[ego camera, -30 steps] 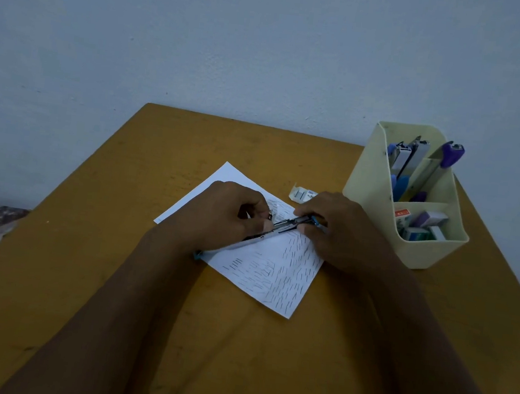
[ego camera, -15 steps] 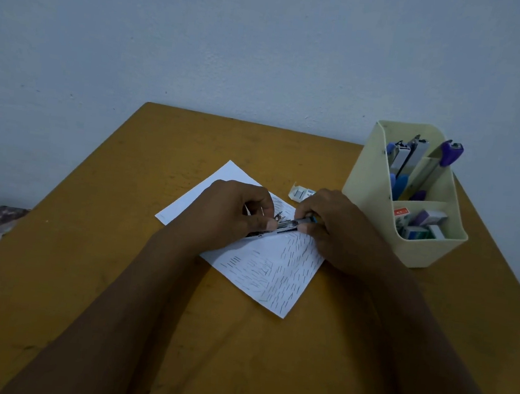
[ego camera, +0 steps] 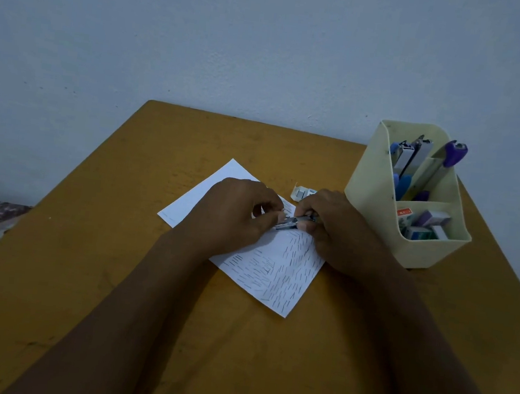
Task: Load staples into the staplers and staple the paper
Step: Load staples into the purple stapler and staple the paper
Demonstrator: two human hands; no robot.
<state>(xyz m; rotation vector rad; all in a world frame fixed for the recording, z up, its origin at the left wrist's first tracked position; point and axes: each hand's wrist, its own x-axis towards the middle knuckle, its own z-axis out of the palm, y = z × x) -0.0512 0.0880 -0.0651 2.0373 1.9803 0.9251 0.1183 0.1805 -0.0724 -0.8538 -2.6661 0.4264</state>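
Observation:
A white paper [ego camera: 276,272], dotted with many short dark staple marks, lies on the brown table [ego camera: 115,278]. Over its far part both hands grip a small stapler [ego camera: 294,222] with a metal channel. My left hand [ego camera: 237,217] pinches its left end with thumb and fingers; whether it also holds staples is hidden. My right hand [ego camera: 335,230] clasps the right end. Most of the stapler is hidden by the fingers. A small open staple box [ego camera: 300,193] lies just beyond my right hand.
A cream desk organiser [ego camera: 379,209] stands at the right, close to my right hand. Its tall back section holds blue and purple staplers [ego camera: 415,168]; its low front pocket holds several staple boxes [ego camera: 422,226]. A wall rises behind the table's far edge.
The hands have drawn slightly closer together on the stapler, so less of its metal shows. The paper and the organiser stay where they were.

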